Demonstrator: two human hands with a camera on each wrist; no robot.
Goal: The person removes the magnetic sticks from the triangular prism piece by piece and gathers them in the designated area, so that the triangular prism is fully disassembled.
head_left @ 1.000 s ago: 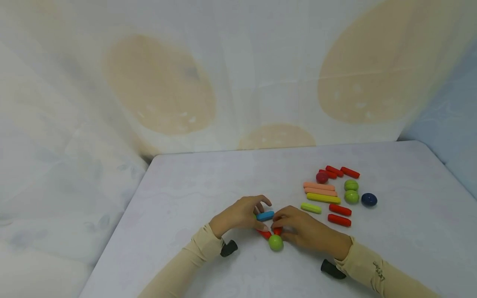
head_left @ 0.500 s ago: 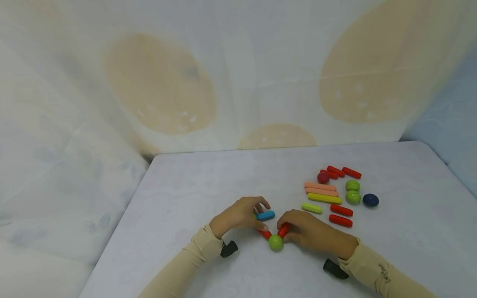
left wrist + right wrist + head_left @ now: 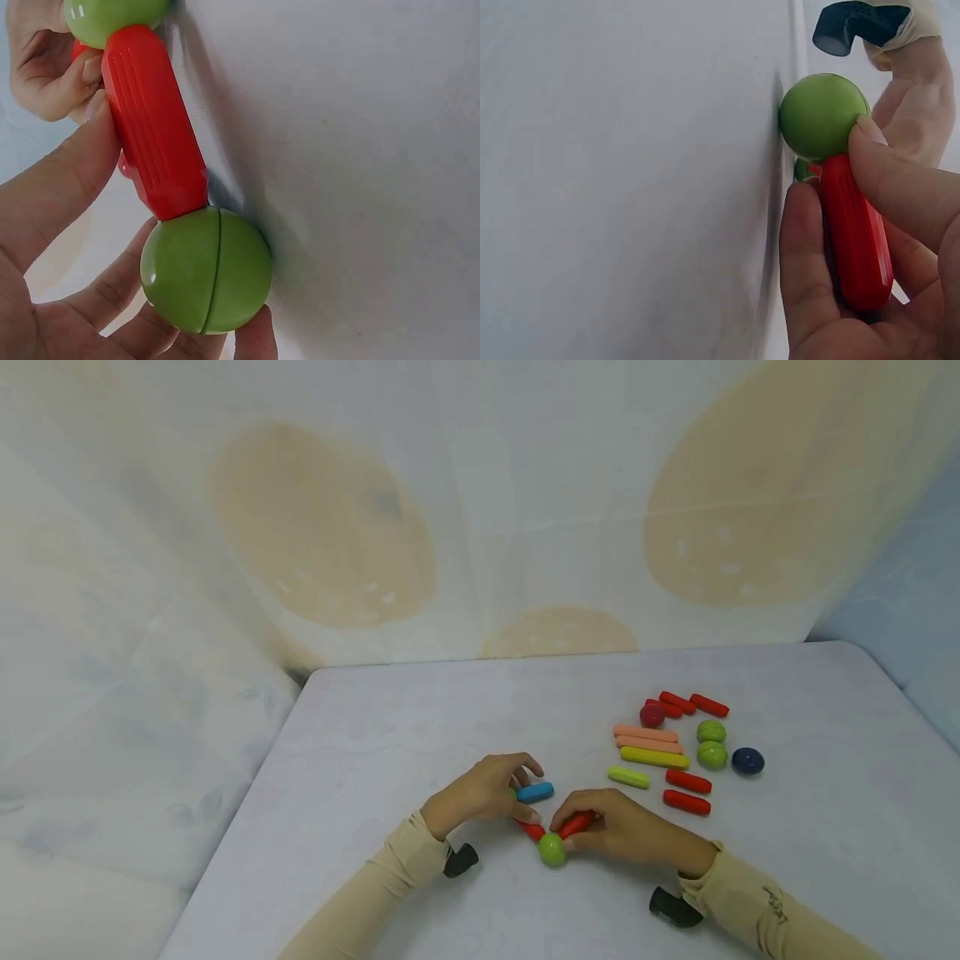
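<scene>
While right hand [image 3: 626,831] pinches red stick [image 3: 576,823], left hand [image 3: 480,793] grips green ball [image 3: 206,270]; spare sticks [image 3: 648,745] well apart.

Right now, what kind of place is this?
Probably a draped tabletop recording booth: a cloth-covered table, a pale fabric backdrop, and coloured toy sticks and balls laid out beside both hands.

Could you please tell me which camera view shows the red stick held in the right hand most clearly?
The right wrist view: the red stick fills the frame, pinched by the right hand, its end meeting the green ball. The head view shows it small and half covered by fingers. The left wrist view barely shows it, behind another red stick.
</scene>
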